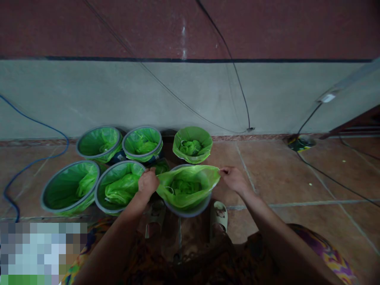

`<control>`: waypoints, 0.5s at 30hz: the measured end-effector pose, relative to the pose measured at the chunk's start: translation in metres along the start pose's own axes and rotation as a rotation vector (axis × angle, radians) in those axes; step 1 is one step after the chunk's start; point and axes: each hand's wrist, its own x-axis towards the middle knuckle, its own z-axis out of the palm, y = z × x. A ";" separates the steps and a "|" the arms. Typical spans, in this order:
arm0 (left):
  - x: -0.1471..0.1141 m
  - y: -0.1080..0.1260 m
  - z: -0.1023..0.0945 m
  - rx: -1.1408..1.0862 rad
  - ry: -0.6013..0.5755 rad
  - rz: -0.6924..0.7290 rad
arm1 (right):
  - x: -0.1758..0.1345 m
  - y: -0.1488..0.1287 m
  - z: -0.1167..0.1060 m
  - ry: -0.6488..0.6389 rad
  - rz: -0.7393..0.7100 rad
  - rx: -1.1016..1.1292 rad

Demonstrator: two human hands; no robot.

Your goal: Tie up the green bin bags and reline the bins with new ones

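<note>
A green plastic bag hangs inside a grey bin on the floor between my feet. Its mouth is stretched wide between my two hands, above the bin's rim. My left hand is closed on the bag's left edge, close to the neighbouring lined bin. At the right corner of the mouth, my right hand pinches the edge between thumb and fingers. Bunched green plastic lies deeper in the bag, and a thin white loop shows near its left side.
Several bins lined with green bags stand to the left, among them a front-left bin. Another lined bin stands by the wall. A blue cable runs along the left, and black cables cross the tiles at right.
</note>
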 end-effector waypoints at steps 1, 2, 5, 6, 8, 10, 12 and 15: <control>-0.002 0.007 -0.001 -0.022 0.059 0.058 | 0.001 0.000 0.001 -0.006 -0.006 0.017; -0.006 0.016 -0.002 -0.062 0.105 0.137 | 0.001 -0.001 0.003 -0.017 -0.006 0.037; -0.026 0.052 0.003 -0.224 0.069 0.393 | 0.003 -0.006 0.012 -0.063 0.019 0.117; -0.035 0.066 0.009 -0.266 0.028 0.454 | 0.003 -0.009 0.016 -0.079 0.035 0.154; -0.054 0.093 0.023 -0.323 -0.056 0.545 | 0.003 -0.015 0.025 -0.117 0.087 0.257; -0.069 0.113 0.038 -0.327 -0.159 0.564 | 0.001 -0.020 0.035 -0.151 0.163 0.394; -0.077 0.125 0.052 -0.291 -0.218 0.551 | -0.001 -0.024 0.042 -0.163 0.230 0.510; -0.076 0.130 0.060 -0.227 -0.312 0.518 | 0.000 -0.024 0.047 -0.173 0.244 0.566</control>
